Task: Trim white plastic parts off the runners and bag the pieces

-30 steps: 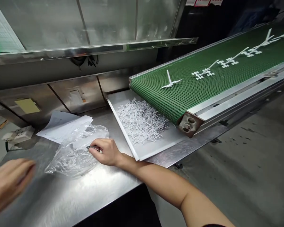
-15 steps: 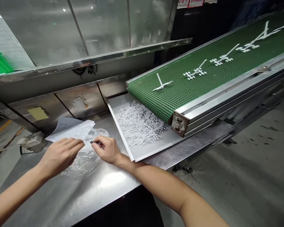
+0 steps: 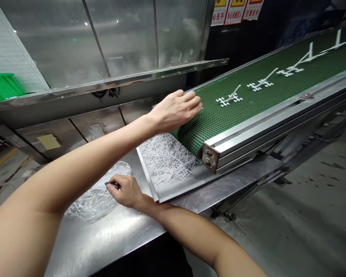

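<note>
My left hand [image 3: 178, 109] is over the near end of the green conveyor belt [image 3: 202, 132], its fingers curled together around a white plastic sprue [image 3: 202, 109]. Only a tip of that sprue shows past the fingers. My right hand [image 3: 125, 190] is closed on a small dark tool [image 3: 113, 185], mostly hidden in the fist, above a clear plastic bag [image 3: 95, 200] on the metal table. Farther up the belt lie several branched white sprues, the nearest one [image 3: 229, 98] with a stem sticking up.
Beneath the belt's end, a shallow light tray [image 3: 173, 195] holds a heap of small white plastic parts [image 3: 170, 157]. The belt's metal side rail [image 3: 248, 123] runs to the right. A metal ledge [image 3: 127, 80] and a green bin [image 3: 4, 87] are at the back.
My left hand has moved from beside my right hand up and right to the belt's end, onto the nearest sprue. My right hand keeps the dark tool. The view has shifted slightly.
</note>
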Available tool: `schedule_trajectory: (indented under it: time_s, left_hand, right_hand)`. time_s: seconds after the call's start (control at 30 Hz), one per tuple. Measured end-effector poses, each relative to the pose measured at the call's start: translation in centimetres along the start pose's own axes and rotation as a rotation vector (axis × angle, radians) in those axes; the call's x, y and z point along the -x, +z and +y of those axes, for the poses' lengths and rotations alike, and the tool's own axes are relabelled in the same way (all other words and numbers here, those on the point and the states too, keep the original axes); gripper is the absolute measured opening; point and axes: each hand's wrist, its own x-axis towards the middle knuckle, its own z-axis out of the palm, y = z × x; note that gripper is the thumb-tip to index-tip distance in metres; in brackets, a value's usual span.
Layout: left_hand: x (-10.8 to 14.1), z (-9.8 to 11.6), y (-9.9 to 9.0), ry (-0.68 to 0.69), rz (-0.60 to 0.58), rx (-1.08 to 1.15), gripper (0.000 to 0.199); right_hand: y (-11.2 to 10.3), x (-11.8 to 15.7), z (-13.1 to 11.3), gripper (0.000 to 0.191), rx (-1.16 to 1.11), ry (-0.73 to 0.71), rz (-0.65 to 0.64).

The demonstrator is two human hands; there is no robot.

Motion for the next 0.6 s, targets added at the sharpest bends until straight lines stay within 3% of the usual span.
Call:
schedule_trajectory:
  time_s: [0.13,0.27,0.33,0.43,0.6]
  left_hand:
    - [-2.4,-1.1,2.3,0.006,-0.074,-0.084,0.029]
    - [-0.4,-2.0,0.6,-0.129,-0.059,-0.015,0.034]
    - [2.9,-1.5,-1.3,-0.267,-0.003,0.063,0.042]
    - [10.8,0.9,-4.2,-0.477,0.043,0.129,0.045]
    - [25.8,8.5,-7.1,-0.705,0.129,0.180,0.023]
  right_hand:
    - [-0.1,0.0,-0.3,0.012,0.003,-0.012,0.010]
    - [-0.4,0.0,-0.7,0.013,-0.018,-0.018,0.000]
    - [-0.5,0.0,-0.7,0.012,-0.039,-0.002,-0.012]
    - [-0.5,0.0,-0.4,0.015,-0.087,0.059,-0.031]
    - [-0.5,-0.3,0.6,0.015,-0.219,0.177,-0.055]
